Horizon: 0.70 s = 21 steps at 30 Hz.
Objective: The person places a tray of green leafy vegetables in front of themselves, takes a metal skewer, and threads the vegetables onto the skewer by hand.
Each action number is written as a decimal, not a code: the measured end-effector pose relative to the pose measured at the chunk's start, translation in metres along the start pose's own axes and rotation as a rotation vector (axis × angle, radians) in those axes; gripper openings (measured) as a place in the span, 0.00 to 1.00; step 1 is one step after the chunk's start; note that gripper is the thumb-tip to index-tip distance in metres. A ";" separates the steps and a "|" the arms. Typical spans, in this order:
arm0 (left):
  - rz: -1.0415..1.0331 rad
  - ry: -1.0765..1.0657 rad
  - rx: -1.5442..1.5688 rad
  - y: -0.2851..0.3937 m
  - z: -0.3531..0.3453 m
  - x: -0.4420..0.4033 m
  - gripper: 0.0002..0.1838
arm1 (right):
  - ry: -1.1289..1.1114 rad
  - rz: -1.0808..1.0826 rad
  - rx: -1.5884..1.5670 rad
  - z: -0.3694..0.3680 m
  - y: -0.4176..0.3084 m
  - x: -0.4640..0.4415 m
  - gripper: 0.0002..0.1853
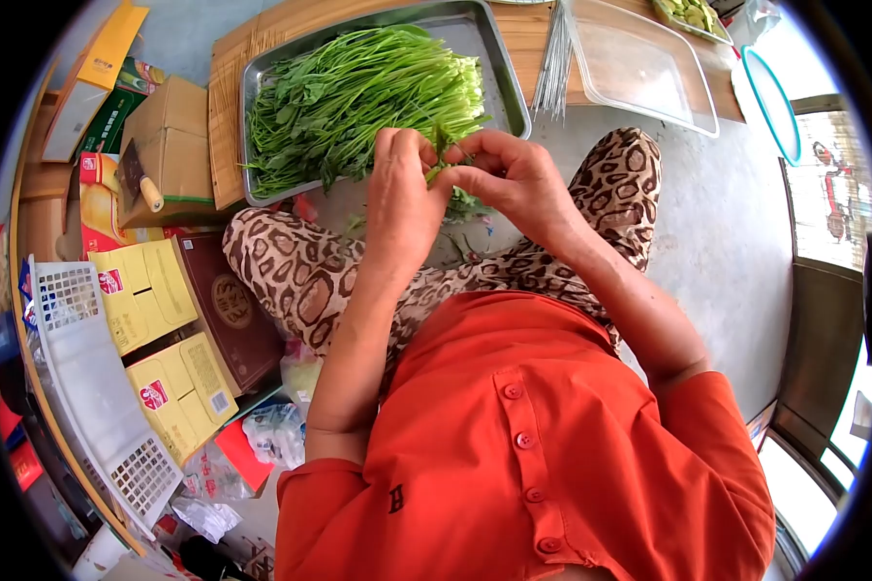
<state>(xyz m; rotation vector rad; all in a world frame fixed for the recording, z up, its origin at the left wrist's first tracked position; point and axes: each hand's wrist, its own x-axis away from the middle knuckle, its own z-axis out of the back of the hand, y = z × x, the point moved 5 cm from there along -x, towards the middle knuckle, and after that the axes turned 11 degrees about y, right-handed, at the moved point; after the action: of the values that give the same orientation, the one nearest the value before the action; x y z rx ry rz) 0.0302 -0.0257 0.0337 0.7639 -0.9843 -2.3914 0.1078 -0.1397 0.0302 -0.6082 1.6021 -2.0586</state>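
Note:
A metal tray on the wooden table holds a large heap of leafy green stems, its pale cut ends toward the right. In front of the tray's near edge, my left hand and my right hand meet, with fingers pinched on a small green sprig. The fingertips of both hands almost touch around it. Below the hands, between the knees, loose green leaves lie low down, partly hidden by the hands.
Thin metal skewers and a clear plastic container sit right of the tray. At left are a cardboard box, a knife with a wooden handle, yellow boxes and a white basket. A blue-rimmed basin stands at right.

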 end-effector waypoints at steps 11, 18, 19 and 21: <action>0.195 -0.122 0.647 -0.006 -0.010 0.006 0.14 | 0.065 -0.224 -0.311 0.010 0.004 -0.010 0.08; 0.584 -0.104 1.127 -0.038 -0.006 0.004 0.09 | -0.050 -0.218 -0.195 0.019 -0.011 0.005 0.09; 0.626 -0.085 1.176 -0.043 -0.005 0.003 0.09 | -0.107 -0.212 -0.154 0.020 -0.016 0.011 0.10; 0.648 -0.070 1.210 -0.048 -0.003 0.001 0.09 | -0.165 -0.207 -0.115 0.019 -0.018 0.020 0.12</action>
<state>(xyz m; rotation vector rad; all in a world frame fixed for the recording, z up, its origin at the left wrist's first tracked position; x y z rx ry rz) 0.0223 0.0039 -0.0038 0.5467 -2.2928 -1.1164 0.1017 -0.1620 0.0534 -0.9959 1.6272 -2.0077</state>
